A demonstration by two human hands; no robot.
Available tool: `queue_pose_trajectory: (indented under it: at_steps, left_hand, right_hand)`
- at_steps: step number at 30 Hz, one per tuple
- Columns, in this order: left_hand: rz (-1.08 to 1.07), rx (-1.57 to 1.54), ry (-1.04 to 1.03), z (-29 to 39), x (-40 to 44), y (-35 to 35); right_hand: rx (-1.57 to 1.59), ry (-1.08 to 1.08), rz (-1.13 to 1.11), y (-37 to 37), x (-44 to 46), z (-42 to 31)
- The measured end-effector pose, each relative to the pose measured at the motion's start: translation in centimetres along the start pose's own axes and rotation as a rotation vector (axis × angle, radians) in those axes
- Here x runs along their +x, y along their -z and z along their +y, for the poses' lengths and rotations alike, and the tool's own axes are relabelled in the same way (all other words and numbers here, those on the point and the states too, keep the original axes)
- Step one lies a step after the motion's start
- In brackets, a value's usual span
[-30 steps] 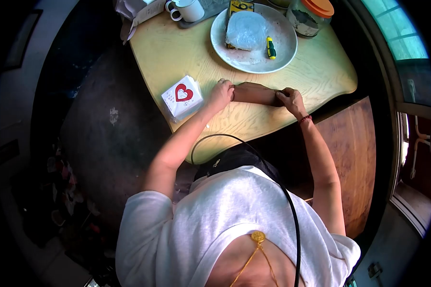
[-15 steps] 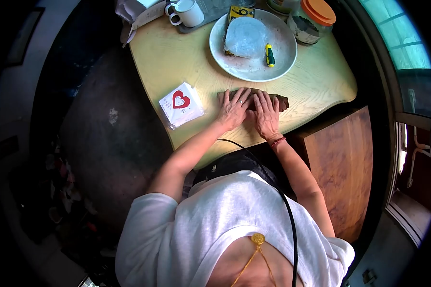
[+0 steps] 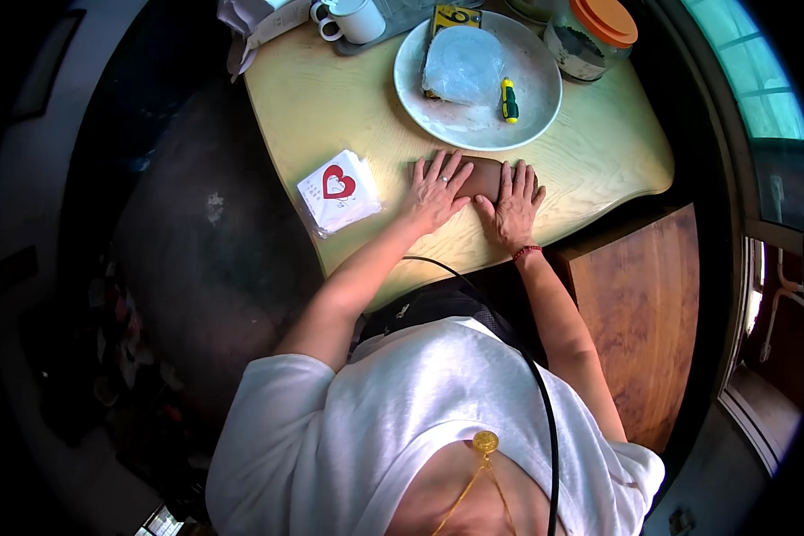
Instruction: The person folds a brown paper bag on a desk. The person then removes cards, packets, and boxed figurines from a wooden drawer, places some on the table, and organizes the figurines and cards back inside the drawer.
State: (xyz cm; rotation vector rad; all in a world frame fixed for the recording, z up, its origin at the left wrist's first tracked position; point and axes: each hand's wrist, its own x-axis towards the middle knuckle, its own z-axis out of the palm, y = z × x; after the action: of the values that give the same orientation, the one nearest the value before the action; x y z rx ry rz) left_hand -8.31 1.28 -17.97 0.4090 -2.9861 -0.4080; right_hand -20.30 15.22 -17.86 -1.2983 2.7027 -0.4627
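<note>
A smooth brown folded or rolled piece (image 3: 484, 177), whose material I cannot make out, lies along the near part of the table. My left hand (image 3: 434, 198) rests flat over its left end, fingers stretched out and a ring on one of them. Across the right end lies my right hand (image 3: 515, 213), its fingers slightly spread. The hands are apart, with the brown surface showing between them. To the left of my left hand is a plastic-wrapped white packet (image 3: 339, 189) with a red heart on it.
Beyond my hands stands a large white plate (image 3: 473, 138) holding a plastic-wrapped pale block (image 3: 463, 64) and a yellow-and-green-handled tool (image 3: 509, 101). An orange-lidded jar (image 3: 590, 40) is at the back right, a white mug (image 3: 355, 20) at the back left. A black cable (image 3: 540, 384) hangs across my body.
My hands have moved apart along the brown piece, the right one going right. The piece, crumpled and narrow before, now looks smoother and wider between them.
</note>
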Motion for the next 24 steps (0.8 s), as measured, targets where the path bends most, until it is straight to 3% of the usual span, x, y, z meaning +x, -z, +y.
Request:
queue_pose_trajectory:
  at_steps: [3, 6, 11, 16, 21, 24]
  left_hand:
    - [-0.033, -0.027, 0.009, -0.3, 0.4, 0.6]
    - [-0.132, 0.013, -0.001, -0.4, 0.4, 1.2]
    - [-0.065, 0.086, 0.093, 0.9, 0.2, -0.7]
    - [-0.014, 0.165, 0.196, 3.1, 2.0, -2.2]
    - [0.020, 0.074, 0.174, 3.1, 0.5, -0.7]
    - [0.109, -0.021, -0.017, 2.0, -3.0, 2.6]
  right_hand:
    - [-0.055, -0.012, -0.060, 0.4, 0.7, 0.2]
    - [-0.054, 0.042, 0.061, 2.0, -0.1, -0.2]
    - [0.017, 0.074, 0.061, 3.7, -3.9, -1.8]
    - [-0.007, -0.035, 0.012, 2.5, -8.5, -2.0]
    - [0.088, -0.082, 0.057, 1.3, -10.3, -2.8]
    - [0.360, -0.181, 0.215, 0.6, -8.2, -3.1]
